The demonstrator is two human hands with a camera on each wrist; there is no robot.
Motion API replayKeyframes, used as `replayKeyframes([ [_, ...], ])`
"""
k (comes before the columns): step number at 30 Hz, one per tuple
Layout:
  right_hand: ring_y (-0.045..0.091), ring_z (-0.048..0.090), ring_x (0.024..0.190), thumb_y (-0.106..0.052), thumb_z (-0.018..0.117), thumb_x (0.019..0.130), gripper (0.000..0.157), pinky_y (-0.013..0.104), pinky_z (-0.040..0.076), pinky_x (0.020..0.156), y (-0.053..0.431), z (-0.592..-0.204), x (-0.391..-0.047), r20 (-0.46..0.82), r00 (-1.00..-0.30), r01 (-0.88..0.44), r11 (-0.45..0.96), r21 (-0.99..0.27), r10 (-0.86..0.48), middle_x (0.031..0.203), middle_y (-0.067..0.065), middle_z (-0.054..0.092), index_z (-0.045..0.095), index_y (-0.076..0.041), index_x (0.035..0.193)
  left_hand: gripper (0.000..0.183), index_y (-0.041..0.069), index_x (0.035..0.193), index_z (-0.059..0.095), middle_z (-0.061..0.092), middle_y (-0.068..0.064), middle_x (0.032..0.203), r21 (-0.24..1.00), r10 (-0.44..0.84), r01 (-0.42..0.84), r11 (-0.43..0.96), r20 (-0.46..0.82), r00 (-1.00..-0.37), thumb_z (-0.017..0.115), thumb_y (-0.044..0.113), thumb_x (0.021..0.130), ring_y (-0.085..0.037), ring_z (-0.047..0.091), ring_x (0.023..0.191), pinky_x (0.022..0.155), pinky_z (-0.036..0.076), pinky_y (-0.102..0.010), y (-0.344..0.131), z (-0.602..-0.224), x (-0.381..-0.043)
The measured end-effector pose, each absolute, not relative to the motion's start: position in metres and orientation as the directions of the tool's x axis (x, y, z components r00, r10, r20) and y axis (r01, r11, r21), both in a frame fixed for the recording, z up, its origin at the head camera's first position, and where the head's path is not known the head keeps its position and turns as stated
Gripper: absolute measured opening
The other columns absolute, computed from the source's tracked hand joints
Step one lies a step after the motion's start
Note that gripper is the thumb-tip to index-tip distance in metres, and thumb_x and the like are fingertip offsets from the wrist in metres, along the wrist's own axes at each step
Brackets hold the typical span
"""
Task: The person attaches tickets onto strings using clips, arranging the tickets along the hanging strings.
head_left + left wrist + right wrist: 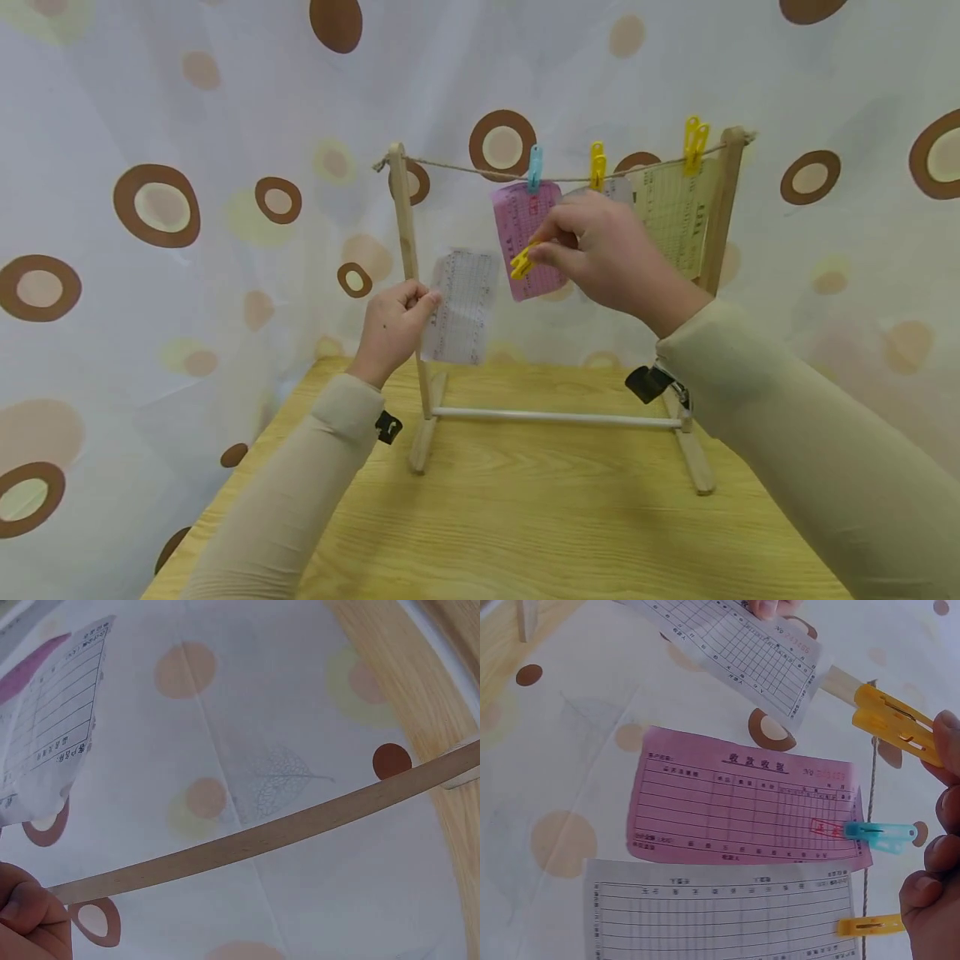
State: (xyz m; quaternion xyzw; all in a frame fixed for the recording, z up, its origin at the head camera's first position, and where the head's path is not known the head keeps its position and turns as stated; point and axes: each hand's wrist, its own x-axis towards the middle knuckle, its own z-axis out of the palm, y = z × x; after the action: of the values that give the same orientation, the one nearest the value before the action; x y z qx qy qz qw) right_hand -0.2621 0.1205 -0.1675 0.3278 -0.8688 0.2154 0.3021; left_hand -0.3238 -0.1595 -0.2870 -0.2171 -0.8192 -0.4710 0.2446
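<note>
My left hand (396, 327) pinches the edge of a white printed receipt slip (463, 308), held upright beside the rack's left post. My right hand (600, 250) pinches a yellow clothespin (522, 262) between thumb and fingers; in the head view it overlaps a pink receipt slip (521, 221). A light blue clothespin (535, 169) fixes that pink slip to the string (472, 170). The right wrist view shows the held yellow clothespin (896, 724) near the string, with the white slip (742, 656) further off and fingertips of the left hand at its edge.
Further right on the string hang another white slip (720, 911) under a yellow clothespin (597, 167) and a yellow slip (675, 212) under yellow clothespins (696, 146). The wooden rack (407, 225) stands on a wood-grain table (555, 517), with a white crossbar (555, 417) low down. Behind hangs a patterned curtain (225, 125).
</note>
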Motion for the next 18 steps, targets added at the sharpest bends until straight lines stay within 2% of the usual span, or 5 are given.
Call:
replayKeyframes([
  [7,0.021,0.041,0.079,-0.024,0.075,0.094,0.015,0.034,0.032,0.071,0.101,-0.135,-0.27,0.683,-0.605,-0.671,0.724,-0.159,-0.41,0.078,0.003,0.055,0.074,-0.01,0.09,0.026,0.01,0.085,0.064,0.044,-0.006,0.063,0.694,0.099,0.56,0.453,0.585,-0.805,0.062,0.03,0.102,-0.021,0.038,0.053,0.049,0.03,-0.031,-0.159,-0.266,-0.329],
  [12,0.022,0.039,0.087,-0.029,0.07,0.098,0.018,0.035,0.032,0.076,0.091,-0.116,-0.279,0.674,-0.63,-0.625,0.768,-0.143,-0.387,0.084,0.001,0.057,0.074,-0.012,0.094,0.028,0.006,0.088,0.067,0.049,-0.007,0.065,0.687,0.053,0.554,0.47,0.605,-0.795,0.062,0.03,0.102,-0.021,0.046,0.06,0.05,0.032,-0.029,-0.159,-0.251,-0.338],
  [18,0.023,0.04,0.094,-0.032,0.065,0.101,0.022,0.035,0.034,0.08,0.075,-0.098,-0.293,0.656,-0.652,-0.571,0.815,-0.094,-0.381,0.091,0.001,0.059,0.072,-0.012,0.098,0.028,0.005,0.09,0.069,0.053,-0.009,0.068,0.679,0.019,0.539,0.499,0.613,-0.79,0.061,0.029,0.102,-0.022,0.047,0.06,0.05,0.034,-0.029,-0.16,-0.24,-0.341],
])
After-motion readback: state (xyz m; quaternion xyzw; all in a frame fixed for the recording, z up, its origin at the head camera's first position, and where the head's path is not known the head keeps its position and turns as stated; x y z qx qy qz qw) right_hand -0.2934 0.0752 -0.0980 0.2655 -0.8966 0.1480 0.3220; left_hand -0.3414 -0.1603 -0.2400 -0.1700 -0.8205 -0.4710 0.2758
